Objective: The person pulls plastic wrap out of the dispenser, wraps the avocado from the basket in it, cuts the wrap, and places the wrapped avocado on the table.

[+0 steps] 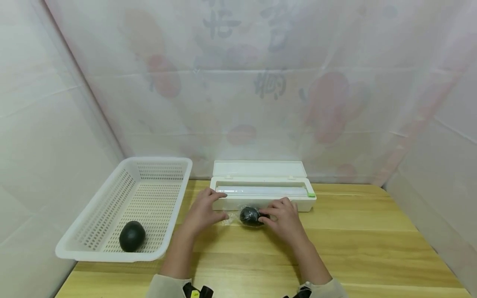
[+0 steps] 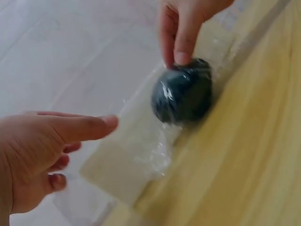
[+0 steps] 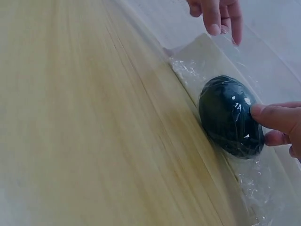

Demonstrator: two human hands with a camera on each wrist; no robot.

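Note:
A dark green, egg-shaped avocado point(image 1: 249, 216) wrapped in clear cling film shows in all three views, in front of the white film box point(image 1: 234, 203). My right hand point(image 1: 286, 218) pinches its right end between thumb and fingers. To the left, my left hand point(image 1: 202, 210) holds nothing, its thumb and forefinger spread apart. Crumpled film point(image 2: 160, 157) sticks out from the avocado towards the left hand, and more film point(image 3: 256, 188) trails from the other end in the right wrist view.
The film box has its lid point(image 1: 259, 169) raised at the back, with a film roll point(image 1: 261, 191) inside and a green piece point(image 1: 311, 194) at its right end. On the left stands a white perforated basket point(image 1: 177, 207) with an unwrapped avocado point(image 1: 132, 236). A cloth point(image 1: 261, 107) hangs behind the wooden table point(image 1: 357, 240).

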